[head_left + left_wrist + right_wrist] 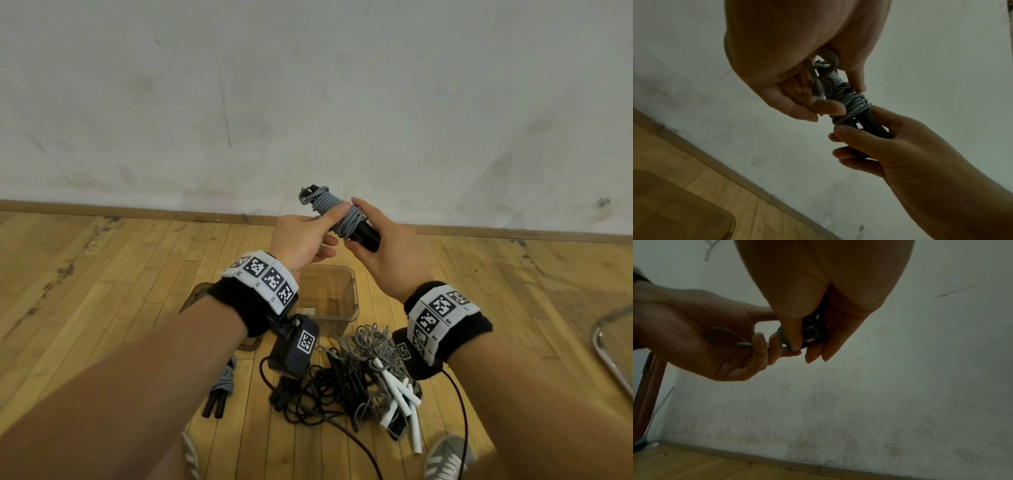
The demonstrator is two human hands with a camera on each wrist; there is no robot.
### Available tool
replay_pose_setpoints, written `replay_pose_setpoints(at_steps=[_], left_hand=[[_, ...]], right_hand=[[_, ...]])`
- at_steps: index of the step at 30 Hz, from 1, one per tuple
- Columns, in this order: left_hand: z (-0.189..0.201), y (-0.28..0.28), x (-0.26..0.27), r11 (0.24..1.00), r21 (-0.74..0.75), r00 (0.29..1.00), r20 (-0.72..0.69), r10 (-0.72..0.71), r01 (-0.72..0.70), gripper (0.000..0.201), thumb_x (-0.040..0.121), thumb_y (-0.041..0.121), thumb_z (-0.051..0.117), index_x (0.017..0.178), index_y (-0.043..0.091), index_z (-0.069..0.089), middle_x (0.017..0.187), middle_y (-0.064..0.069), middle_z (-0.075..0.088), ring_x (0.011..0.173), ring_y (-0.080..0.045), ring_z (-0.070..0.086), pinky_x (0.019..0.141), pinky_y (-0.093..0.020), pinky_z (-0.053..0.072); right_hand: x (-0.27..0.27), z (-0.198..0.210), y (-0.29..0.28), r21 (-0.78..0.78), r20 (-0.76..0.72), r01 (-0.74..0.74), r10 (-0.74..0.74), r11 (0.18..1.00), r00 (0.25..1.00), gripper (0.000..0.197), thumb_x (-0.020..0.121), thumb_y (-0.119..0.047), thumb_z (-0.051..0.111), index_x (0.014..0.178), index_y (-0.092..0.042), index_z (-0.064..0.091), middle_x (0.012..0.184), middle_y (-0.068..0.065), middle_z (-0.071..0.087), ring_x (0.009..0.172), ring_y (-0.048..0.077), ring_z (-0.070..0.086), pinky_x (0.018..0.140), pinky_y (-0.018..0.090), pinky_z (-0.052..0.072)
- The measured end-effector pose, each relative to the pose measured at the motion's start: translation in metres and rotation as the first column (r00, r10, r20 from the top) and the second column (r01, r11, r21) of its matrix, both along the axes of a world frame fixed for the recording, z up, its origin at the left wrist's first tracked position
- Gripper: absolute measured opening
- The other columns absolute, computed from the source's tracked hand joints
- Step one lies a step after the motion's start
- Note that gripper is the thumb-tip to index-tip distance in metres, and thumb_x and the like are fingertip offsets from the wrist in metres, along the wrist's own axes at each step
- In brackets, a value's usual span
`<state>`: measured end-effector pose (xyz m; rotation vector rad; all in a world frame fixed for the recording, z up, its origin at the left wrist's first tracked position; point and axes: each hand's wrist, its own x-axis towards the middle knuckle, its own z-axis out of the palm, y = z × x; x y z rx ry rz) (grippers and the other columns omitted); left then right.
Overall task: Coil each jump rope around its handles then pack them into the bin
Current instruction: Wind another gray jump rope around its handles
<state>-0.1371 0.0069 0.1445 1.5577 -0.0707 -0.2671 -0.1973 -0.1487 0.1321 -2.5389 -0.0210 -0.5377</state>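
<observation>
Right hand (383, 250) gripped black handles of grey coiled jump rope (337, 214); left hand (301, 240) fingers pinched rope loop. Clear plastic bin (352, 294) sat below on wooden floor (102, 274).

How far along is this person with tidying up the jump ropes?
One grey rope lies coiled on the floor. A second grey rope is nearly wound, the right hand gripping its handles, the left hand pinching its end. A tangled pile remains, and nothing shows inside the bin.
</observation>
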Motion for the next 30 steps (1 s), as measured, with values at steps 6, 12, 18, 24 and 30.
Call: replay_pose_setpoints(at_steps=[6,12,18,24,30], left_hand=[[0.0,0.001,0.005,0.997,-0.032,0.997,0.021,-0.069,0.07,0.049,0.085,0.049,0.077,0.098,0.002,0.075,0.073,-0.002,0.071,0.062,-0.011,0.067,0.074,-0.029,0.061],[-0.002,-0.002,0.001,0.987,-0.076,0.99,-0.014,-0.143,0.141,0.043,0.086,0.049,0.076,0.104,0.01,0.076,0.078,0.003,0.07,0.061,-0.008,0.062,0.07,-0.026,0.057],[0.0,-0.001,0.0,0.982,-0.106,0.988,0.043,-0.151,0.155,0.031,0.1,0.042,0.061,0.113,0.016,0.073,0.094,-0.003,0.079,0.065,-0.014,0.071,0.065,-0.027,0.059],[-0.002,-0.004,-0.001,0.988,-0.098,0.99,0.089,-0.109,0.117,0.033,0.106,0.037,0.053,0.101,0.006,0.066,0.096,-0.006,0.079,0.081,-0.025,0.078,0.072,-0.033,0.062],[-0.002,-0.004,0.002,0.987,0.056,0.975,0.157,-0.156,0.149,0.03,0.105,0.038,0.052,0.088,0.015,0.059,0.074,0.001,0.068,0.065,-0.012,0.059,0.064,-0.028,0.055]], right_hand=[[-0.004,0.011,-0.002,0.792,-0.14,-0.081,0.309,0.605,0.941,0.037,0.104,-0.035,0.054,0.14,-0.037,0.046,0.11,0.013,0.073,0.084,0.027,0.074,0.077,0.044,0.063],[-0.004,0.013,0.002,0.718,-0.19,-0.066,0.286,0.693,0.939,0.057,0.107,-0.054,0.028,0.12,-0.01,0.06,0.076,0.007,0.065,0.054,0.014,0.05,0.06,0.037,0.051],[-0.001,0.017,0.002,0.768,-0.132,-0.033,0.209,0.639,0.969,0.052,0.107,-0.051,0.035,0.123,-0.009,0.06,0.07,-0.003,0.049,0.053,0.003,0.046,0.055,0.027,0.051],[0.0,0.017,0.0,0.824,-0.129,-0.014,0.212,0.566,0.969,0.052,0.106,-0.053,0.036,0.12,-0.01,0.062,0.067,-0.005,0.048,0.052,0.004,0.045,0.055,0.027,0.052],[0.003,0.015,-0.003,0.819,-0.131,0.012,0.167,0.573,0.977,0.053,0.105,-0.054,0.039,0.126,-0.008,0.058,0.073,0.0,0.046,0.053,0.005,0.045,0.054,0.027,0.052]])
